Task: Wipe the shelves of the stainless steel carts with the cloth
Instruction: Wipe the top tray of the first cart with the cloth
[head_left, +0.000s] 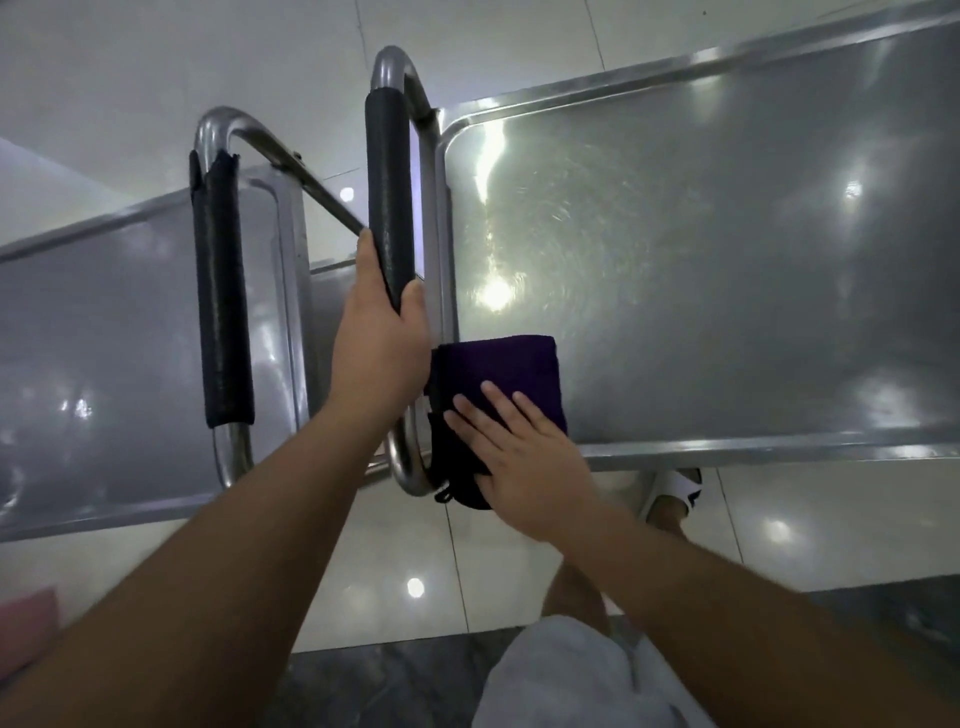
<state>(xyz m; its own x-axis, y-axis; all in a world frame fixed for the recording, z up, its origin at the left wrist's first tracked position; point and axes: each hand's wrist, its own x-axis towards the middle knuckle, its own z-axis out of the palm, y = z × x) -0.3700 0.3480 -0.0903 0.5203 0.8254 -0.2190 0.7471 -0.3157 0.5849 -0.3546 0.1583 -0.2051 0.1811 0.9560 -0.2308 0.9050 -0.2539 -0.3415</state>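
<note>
Two stainless steel carts stand side by side below me. The right cart's top shelf (727, 260) is shiny and fills the upper right. A dark purple cloth (498, 369) lies folded on that shelf's near left corner and hangs partly over the edge. My right hand (514, 457) presses flat on the cloth with straight fingers. My left hand (379, 348) grips the right cart's black padded handle (387, 192). The left cart's shelf (104, 338) lies at the left, behind its own black padded handle (221, 296).
White glossy floor tiles (405, 561) surround the carts. My foot in a white sandal (672, 493) shows under the right cart's front edge. A pink object (26, 629) sits at the lower left. Dark marble flooring (374, 686) runs along the bottom.
</note>
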